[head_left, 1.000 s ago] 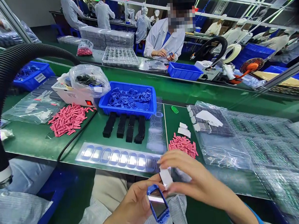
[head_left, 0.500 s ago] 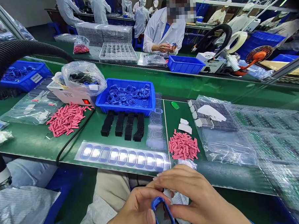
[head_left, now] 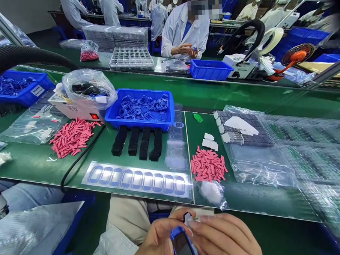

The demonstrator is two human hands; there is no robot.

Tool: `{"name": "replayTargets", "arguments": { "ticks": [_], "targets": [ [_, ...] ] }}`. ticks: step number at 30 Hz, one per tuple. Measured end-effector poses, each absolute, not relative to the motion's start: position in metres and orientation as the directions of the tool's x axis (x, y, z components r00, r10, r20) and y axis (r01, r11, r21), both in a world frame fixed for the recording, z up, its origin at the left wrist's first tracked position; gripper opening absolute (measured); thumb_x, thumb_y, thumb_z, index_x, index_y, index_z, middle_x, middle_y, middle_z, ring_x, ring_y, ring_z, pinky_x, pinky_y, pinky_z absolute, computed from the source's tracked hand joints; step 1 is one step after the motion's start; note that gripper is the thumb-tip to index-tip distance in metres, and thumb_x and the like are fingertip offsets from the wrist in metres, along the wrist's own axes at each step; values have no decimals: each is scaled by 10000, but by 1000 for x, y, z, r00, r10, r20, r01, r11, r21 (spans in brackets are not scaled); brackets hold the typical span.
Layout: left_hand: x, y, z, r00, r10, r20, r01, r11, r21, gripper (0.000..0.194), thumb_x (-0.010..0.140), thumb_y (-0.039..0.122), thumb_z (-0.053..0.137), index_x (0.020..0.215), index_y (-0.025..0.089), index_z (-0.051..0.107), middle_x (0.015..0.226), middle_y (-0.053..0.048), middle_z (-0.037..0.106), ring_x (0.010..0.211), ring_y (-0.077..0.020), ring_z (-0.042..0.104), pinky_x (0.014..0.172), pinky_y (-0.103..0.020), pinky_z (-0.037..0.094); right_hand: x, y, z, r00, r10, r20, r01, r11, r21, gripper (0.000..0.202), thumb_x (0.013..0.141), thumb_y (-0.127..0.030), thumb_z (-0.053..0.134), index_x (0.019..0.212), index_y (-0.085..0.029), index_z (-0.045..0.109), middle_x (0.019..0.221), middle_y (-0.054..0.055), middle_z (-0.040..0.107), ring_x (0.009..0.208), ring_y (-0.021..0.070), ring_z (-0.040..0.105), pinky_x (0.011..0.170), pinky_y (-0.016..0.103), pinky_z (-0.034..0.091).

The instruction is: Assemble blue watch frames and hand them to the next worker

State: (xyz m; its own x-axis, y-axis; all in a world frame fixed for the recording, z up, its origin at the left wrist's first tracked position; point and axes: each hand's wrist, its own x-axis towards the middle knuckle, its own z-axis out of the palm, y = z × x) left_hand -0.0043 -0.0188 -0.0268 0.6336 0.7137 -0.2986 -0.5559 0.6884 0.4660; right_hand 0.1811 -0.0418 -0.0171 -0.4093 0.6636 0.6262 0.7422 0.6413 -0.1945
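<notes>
Near the bottom of the head view, my left hand (head_left: 158,240) is closed round a blue frame (head_left: 183,247) with a dark screen-like pane inside it. My right hand (head_left: 225,234) is beside it on the right, its fingers pinched together at a small whitish piece (head_left: 188,218) by the upper end of the frame. A dark edge shows next to that piece. Both hands are low, in front of the table edge and over the lap. Above them on the table lie a clear crumpled plastic bag (head_left: 212,193) and a strip of oval film pieces (head_left: 138,180).
A blue bin (head_left: 171,121) holds blue frames, with rows of black parts (head_left: 144,143) before it. Pink strips (head_left: 207,164) form a pile at centre right, another (head_left: 72,137) at left. A black hose (head_left: 28,54) arches at upper left. A person (head_left: 182,33) sits opposite.
My right hand has drawn lower and turned, uncovering the crumpled bag and the small whitish piece. The blue frame stays in my left hand. The view has shifted slightly.
</notes>
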Motion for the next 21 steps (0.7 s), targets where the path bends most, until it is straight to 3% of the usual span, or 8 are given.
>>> {"name": "replayTargets", "arguments": {
  "ticks": [6, 10, 12, 17, 21],
  "targets": [
    [-9, -21, -36, 611, 692, -384, -545, 719, 431, 358, 562, 473, 824, 799, 209, 778, 1147, -92, 669, 1106, -258, 600, 972, -315, 405, 213, -43, -25, -82, 713, 697, 869, 393, -300, 107, 779, -117, 674, 823, -210, 645, 796, 21, 753, 745, 191, 725, 679, 310, 566],
    [-17, -20, -34, 614, 648, -450, -491, 761, 424, 375, 566, 479, 818, 821, 208, 767, 1284, -103, 603, 1134, -294, 593, 966, -353, 417, 225, -36, -55, -300, 674, 675, 906, 423, -20, 153, 773, -80, 683, 899, -164, 656, 894, 46, 762, 832, 200, 728, 763, 324, 551],
    [-19, -20, -34, 619, 637, -459, -485, 770, 415, 378, 571, 486, 813, 821, 206, 764, 1302, -110, 595, 1156, -309, 582, 981, -377, 410, 227, -37, -71, -374, 680, 631, 895, 443, 54, 181, 803, -113, 660, 982, -140, 659, 976, 64, 751, 925, 211, 711, 847, 340, 528],
    [-19, -22, -34, 623, 640, -449, -506, 768, 393, 359, 572, 469, 819, 819, 212, 771, 1261, -90, 629, 1131, -278, 602, 912, -316, 445, 228, -46, -84, -368, 741, 561, 915, 395, 79, 308, 852, -189, 603, 1152, -124, 624, 1096, 81, 715, 1049, 252, 661, 1017, 404, 408],
    [-22, -21, -34, 634, 642, -432, -535, 767, 354, 357, 562, 453, 832, 810, 203, 774, 1223, -88, 644, 1095, -242, 615, 910, -271, 427, 223, -53, -76, -289, 767, 573, 917, 394, -66, 326, 829, -195, 612, 1153, -163, 629, 1064, 81, 725, 1034, 260, 657, 958, 386, 435]
  ]
}}
